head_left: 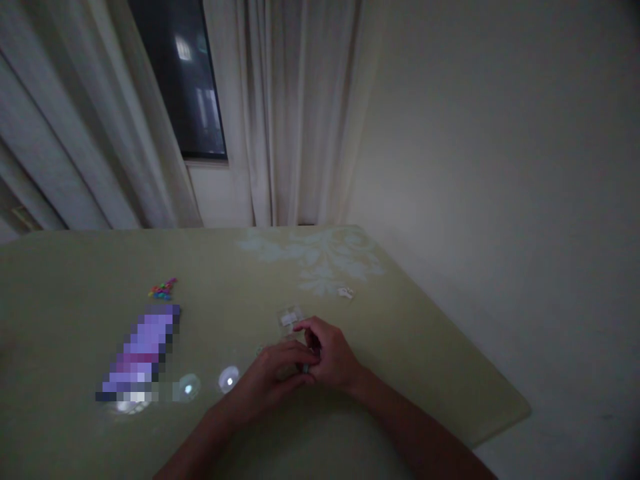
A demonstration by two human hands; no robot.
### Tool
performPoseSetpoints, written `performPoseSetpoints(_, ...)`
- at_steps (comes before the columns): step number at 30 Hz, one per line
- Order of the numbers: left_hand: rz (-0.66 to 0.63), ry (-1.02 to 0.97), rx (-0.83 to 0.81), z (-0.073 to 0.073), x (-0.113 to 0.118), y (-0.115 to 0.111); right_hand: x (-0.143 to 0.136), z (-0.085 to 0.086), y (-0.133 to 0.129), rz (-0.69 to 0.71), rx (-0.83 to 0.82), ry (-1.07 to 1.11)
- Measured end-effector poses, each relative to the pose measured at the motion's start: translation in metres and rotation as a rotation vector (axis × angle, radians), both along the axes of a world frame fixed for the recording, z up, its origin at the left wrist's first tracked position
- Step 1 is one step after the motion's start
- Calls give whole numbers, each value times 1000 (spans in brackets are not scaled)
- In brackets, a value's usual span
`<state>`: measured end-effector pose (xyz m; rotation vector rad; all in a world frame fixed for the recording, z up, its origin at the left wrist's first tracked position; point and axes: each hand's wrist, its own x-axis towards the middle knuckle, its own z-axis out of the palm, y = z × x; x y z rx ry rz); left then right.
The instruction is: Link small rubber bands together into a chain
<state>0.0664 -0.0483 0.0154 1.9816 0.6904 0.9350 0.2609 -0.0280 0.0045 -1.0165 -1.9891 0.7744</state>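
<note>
My left hand (278,365) and my right hand (334,351) meet low over the table, fingertips touching. Pinched between them is something small with a pale bit showing; the fingers cover most of it, and I cannot make out its kind. The right index finger curls forward. Just beyond the fingers lies a small clear, flat plastic piece (289,315) with a whitish patch, perhaps a packet or a case. A small white item (345,293) rests farther back, right of the hands.
The pale green table (420,360) carries a white floral pattern at its back. To the left lie a pile of small colourful pieces (163,289) and a blurred purple rectangular object (143,350). Light reflections shine on the tabletop. Curtains (310,113) and a wall (500,167) stand behind.
</note>
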Motion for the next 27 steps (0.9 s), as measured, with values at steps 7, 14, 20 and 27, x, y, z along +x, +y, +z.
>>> performPoseSetpoints(7,25,-92,-286,-3,-4,4,0,2,1,33,-32,43)
performPoseSetpoints(14,53,-78,-299,-1,-6,4,-2,9,0,48,-125,65)
performPoseSetpoints(20,35,-55,-285,7,-8,5,-5,9,-1,45,-155,115)
performPoseSetpoints(27,15,-60,-283,5,-12,8,-5,9,0,47,-126,113)
